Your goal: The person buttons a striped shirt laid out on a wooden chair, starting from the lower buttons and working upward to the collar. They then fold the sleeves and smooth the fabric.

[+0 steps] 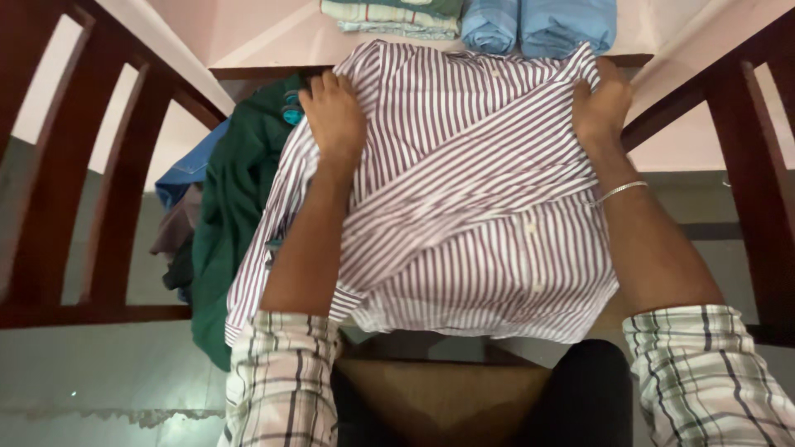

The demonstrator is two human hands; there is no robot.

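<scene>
striped shirt (464, 190), centre frame, mid-fold over the lap; left hand (334, 112) and right hand (602, 101) each have fingers closed on its upper edge. next move likely needs even pull toward the surface (273, 41) at top, by folded clothes (497, 21); green garment (236, 199) lies left.

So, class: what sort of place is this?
Probably a home room: dark wooden chairs flank a pale table holding folded clothes, and both hands grip a maroon-and-white striped shirt.

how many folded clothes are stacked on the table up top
3: a folded green-and-white checked cloth at the top centre, and two folded light blue garments side by side just right of it. The frame's top edge cuts them off, so more may be hidden.
</scene>
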